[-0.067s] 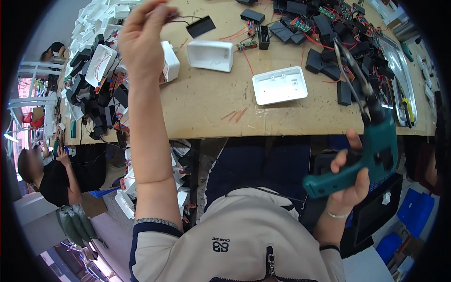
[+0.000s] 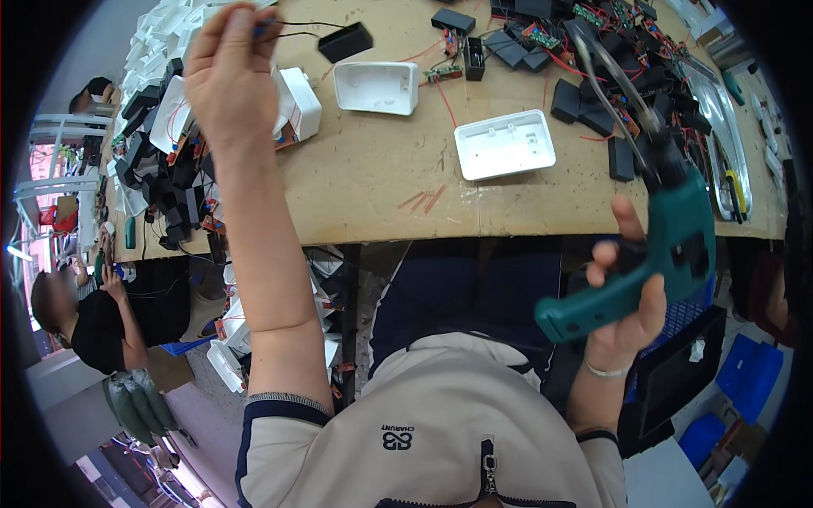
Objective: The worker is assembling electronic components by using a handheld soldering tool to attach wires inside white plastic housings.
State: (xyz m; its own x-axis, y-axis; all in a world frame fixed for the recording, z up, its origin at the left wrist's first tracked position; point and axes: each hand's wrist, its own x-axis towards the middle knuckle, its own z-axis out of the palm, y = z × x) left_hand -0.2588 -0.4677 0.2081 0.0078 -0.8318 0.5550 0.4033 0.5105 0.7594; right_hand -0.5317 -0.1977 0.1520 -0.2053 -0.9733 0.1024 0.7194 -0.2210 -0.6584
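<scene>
My left hand [image 2: 233,85] is raised over the far left of the table, its fingertips pinched on a small part that they mostly cover. Two dark wires run from there to a black battery box [image 2: 345,42], which hangs in the air. My right hand [image 2: 631,296] grips a green soldering gun [image 2: 677,229] in front of the table's near edge; its long metal prongs slant up and left over the black parts. Between the hands, a deep white plastic case [image 2: 376,88] and a shallow white shell [image 2: 505,146] lie on the table, open sides up.
Black boxes, circuit boards and red wires are heaped at the far right [image 2: 584,46]. White cases are piled at the far left [image 2: 165,51], above more black boxes [image 2: 174,203]. A metal tray [image 2: 720,161] holds yellow-handled pliers [image 2: 735,196]. Another person [image 2: 110,313] sits at left.
My left hand has shifted left, drawing the hanging battery box along with it. The soldering gun in my right hand has moved slightly up and left.
</scene>
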